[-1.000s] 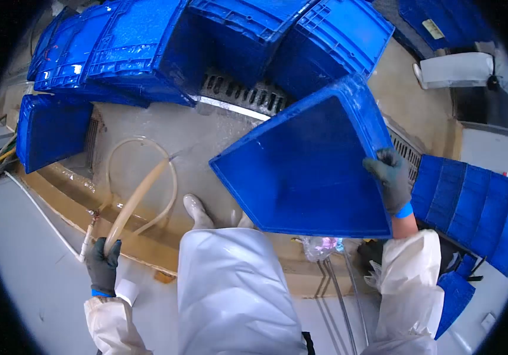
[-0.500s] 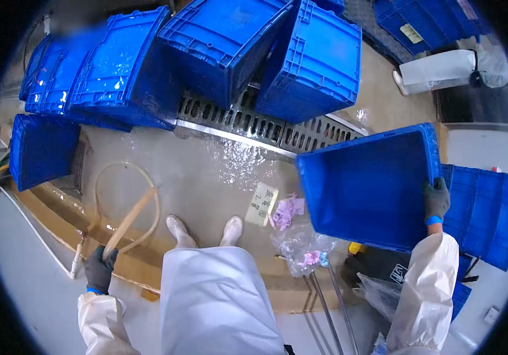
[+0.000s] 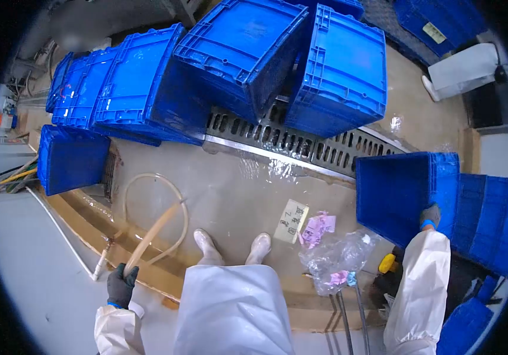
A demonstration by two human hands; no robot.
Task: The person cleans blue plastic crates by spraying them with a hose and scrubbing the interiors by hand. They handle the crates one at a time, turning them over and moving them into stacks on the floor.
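My left hand, in a dark glove, is closed around the end of a pale yellowish hose. The hose rises from the fist and loops over the wet floor. At the right, my gloved right hand grips the near edge of a blue plastic crate. This crate is tilted on its side with its opening towards the left, and its inside looks bare. Part of my right fingers is hidden against the crate. More blue crates stand just to the right of it.
Several large blue crates line the far side along a metal drain grate. Near my boots lie a lettered card, pink paper and clear plastic film. A low kerb runs in front. Another person's white apron shows at upper right.
The crate in my right hand has moved right and turned, so its opening now faces left. My left hand still holds the hose. The view has shifted.
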